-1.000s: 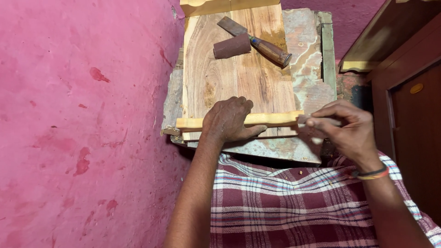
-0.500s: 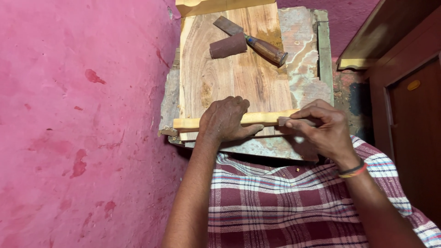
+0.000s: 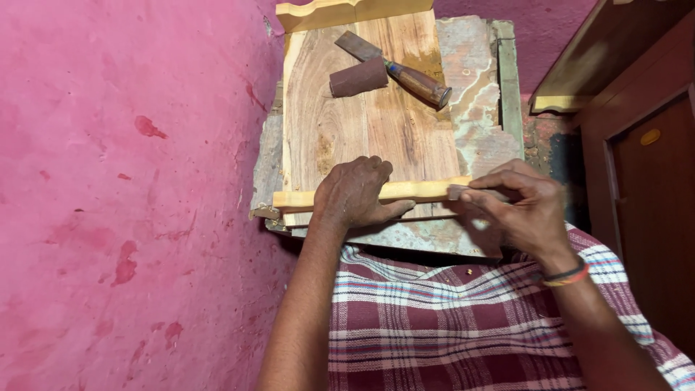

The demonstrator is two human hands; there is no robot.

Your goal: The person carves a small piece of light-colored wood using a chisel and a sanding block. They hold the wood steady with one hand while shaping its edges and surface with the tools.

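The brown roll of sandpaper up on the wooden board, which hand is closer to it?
Left. The left hand presses the pale yellow wooden strip straight below the brown roll of sandpaper. The right hand is farther off, at the strip's right end.

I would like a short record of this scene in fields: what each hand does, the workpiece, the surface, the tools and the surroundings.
left hand: left hand presses flat on the pale wooden strip
right hand: right hand pinches a small grey piece at the strip's right end; what it is cannot be told
surface: wooden board on a worn slab
tools: chisel with wooden handle and a sandpaper roll, lying at the far end of the board
surroundings: pink wall, brown wooden door
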